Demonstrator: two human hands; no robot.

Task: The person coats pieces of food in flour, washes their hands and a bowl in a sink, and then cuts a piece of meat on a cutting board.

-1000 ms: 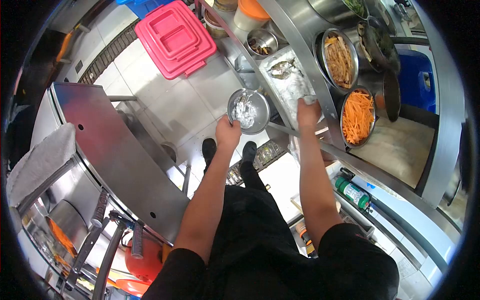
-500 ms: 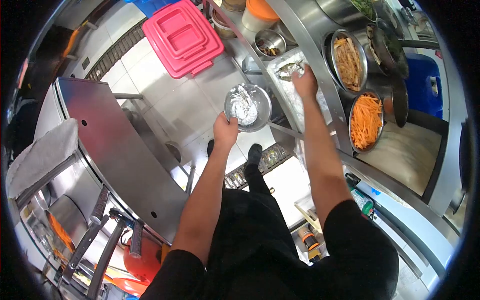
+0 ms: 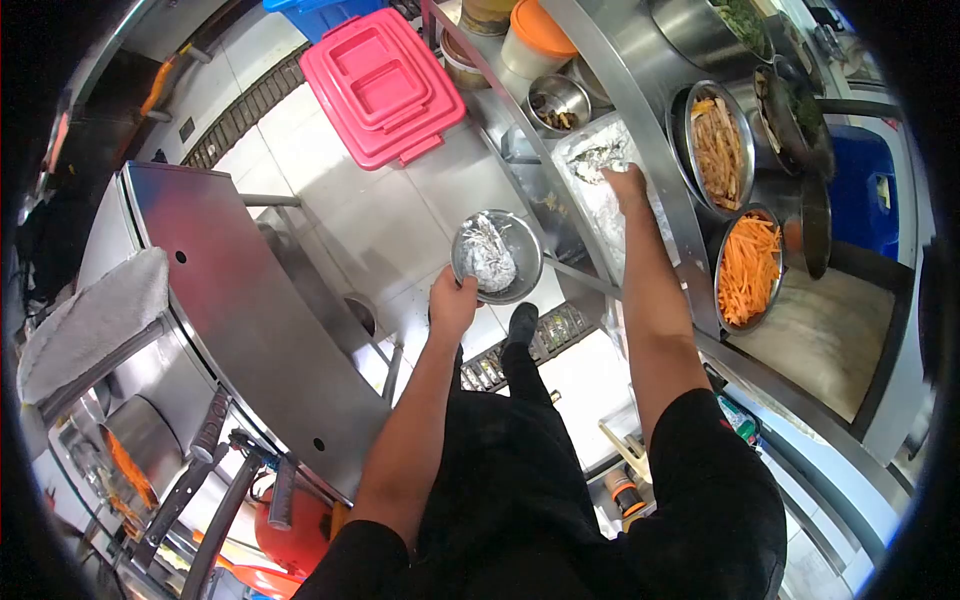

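Observation:
My left hand [image 3: 455, 303] is closed on the rim of a round metal bowl [image 3: 532, 262], thumb on the near-left edge. Inside the bowl lies an elongated, whitish-silver lump [image 3: 488, 258] with a streaky surface. Over to the right, my right hand [image 3: 627, 187] reaches into a long white-lined tray [image 3: 610, 235] dusted with white powder. Its fingertips are bent at the edge of a similar white-and-silver lump [image 3: 598, 157], and partly hide it. The bowl is held up in the aisle, left of the tray.
Beside the tray stand a small metal pot [image 3: 558, 103] and an orange-lidded tub [image 3: 540, 38]. A bowl of carrot strips [image 3: 750, 268] and one of pale brown strips [image 3: 718, 152] sit on the counter. A pink lidded box [image 3: 380, 85] is on the floor; a steel cabinet [image 3: 245, 300] borders the left.
My left hand has brought the bowl closer to my body, and the lump in it now appears longer and more distinct. My right hand stays at the tray; the whole view has shifted slightly.

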